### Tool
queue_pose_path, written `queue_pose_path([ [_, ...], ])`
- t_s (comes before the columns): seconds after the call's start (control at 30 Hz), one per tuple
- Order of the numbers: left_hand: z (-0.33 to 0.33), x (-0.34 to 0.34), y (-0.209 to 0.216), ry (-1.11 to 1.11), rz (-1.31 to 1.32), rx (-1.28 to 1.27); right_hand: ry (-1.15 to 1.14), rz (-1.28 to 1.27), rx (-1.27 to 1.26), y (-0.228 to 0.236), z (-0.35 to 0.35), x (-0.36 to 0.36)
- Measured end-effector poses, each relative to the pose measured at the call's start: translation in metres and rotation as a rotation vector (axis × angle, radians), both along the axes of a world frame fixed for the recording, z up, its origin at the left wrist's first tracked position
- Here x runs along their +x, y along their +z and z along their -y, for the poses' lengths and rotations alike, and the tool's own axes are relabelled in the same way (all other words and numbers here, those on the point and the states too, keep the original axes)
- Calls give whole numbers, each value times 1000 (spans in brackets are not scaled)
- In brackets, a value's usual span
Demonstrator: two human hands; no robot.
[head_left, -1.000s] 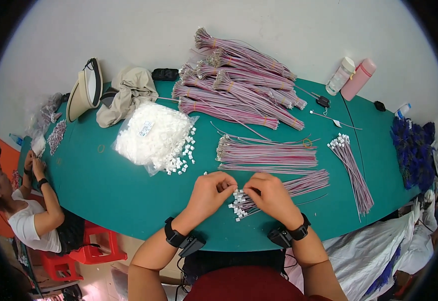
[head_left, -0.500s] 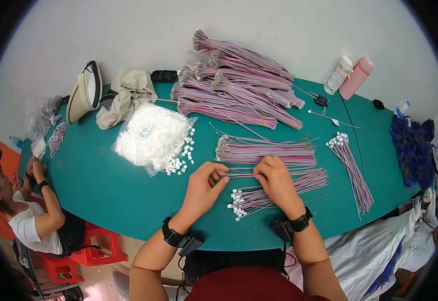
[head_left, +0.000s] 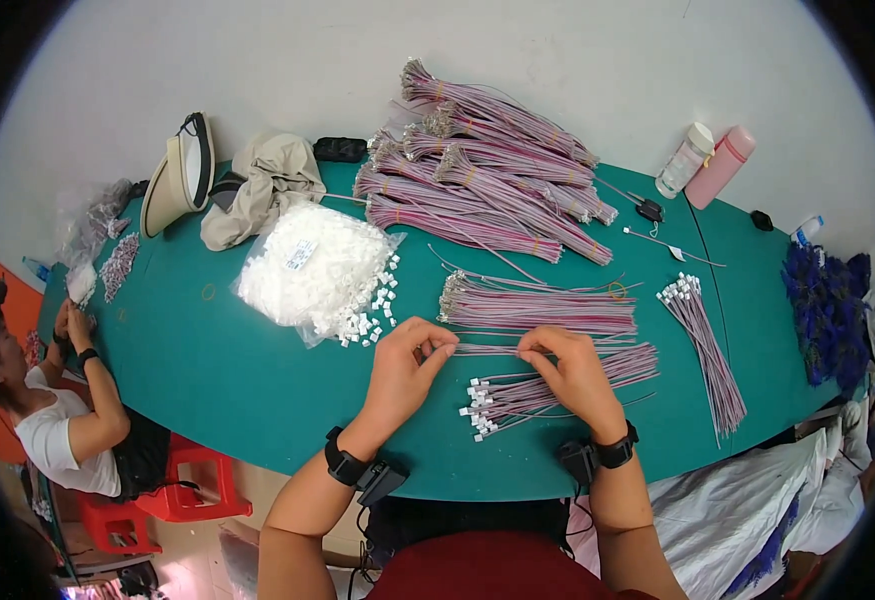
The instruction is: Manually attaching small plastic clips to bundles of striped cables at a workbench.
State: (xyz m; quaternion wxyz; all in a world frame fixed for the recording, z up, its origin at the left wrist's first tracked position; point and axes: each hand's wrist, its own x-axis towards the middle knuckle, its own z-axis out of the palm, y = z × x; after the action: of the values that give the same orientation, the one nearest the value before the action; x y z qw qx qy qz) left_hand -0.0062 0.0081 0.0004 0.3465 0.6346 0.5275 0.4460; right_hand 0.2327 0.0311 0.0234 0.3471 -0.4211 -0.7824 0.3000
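My left hand [head_left: 404, 372] pinches the left end of a few thin pinkish-grey wires [head_left: 487, 350]; their tips are hidden in its fingers. Further along the same wires, my right hand [head_left: 575, 375] is closed with thumb and forefinger. Just beyond both hands lies a loose bundle of wires [head_left: 542, 304] with metal terminals at its left end. Closer to me, partly under my right hand, rests a spread of wires [head_left: 517, 393] whose left ends carry white connector housings [head_left: 477, 408]. Left of my left hand, loose white housings [head_left: 362, 325] spill from a clear plastic bag [head_left: 302, 270].
Tied wire bundles [head_left: 487, 180] are heaped at the back of the green table [head_left: 227, 400]. At right lie finished-looking wires with white ends [head_left: 707, 365], keys [head_left: 647, 209], a clear bottle [head_left: 684, 160] and a pink flask [head_left: 720, 167]. A visor hat [head_left: 170, 185] and a co-worker [head_left: 77, 430] are at left.
My right hand has shifted slightly right and toward me along the wires. My left hand stays nearly in place, its fingers closer together. The whole view has moved a little.
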Motion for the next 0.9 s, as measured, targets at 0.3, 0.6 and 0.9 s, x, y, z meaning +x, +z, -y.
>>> queue_pose_path([
  [0.3, 6, 9, -2, -163, -37, -59, 89, -56, 99, -5, 12, -23],
  [0.6, 4, 4, -10, -248, 277, -351, 87, -99, -66, 2, 13, -20],
  [0.9, 7, 4, 6, -232, 147, -246, 52, -100, -74, 2, 13, -20],
])
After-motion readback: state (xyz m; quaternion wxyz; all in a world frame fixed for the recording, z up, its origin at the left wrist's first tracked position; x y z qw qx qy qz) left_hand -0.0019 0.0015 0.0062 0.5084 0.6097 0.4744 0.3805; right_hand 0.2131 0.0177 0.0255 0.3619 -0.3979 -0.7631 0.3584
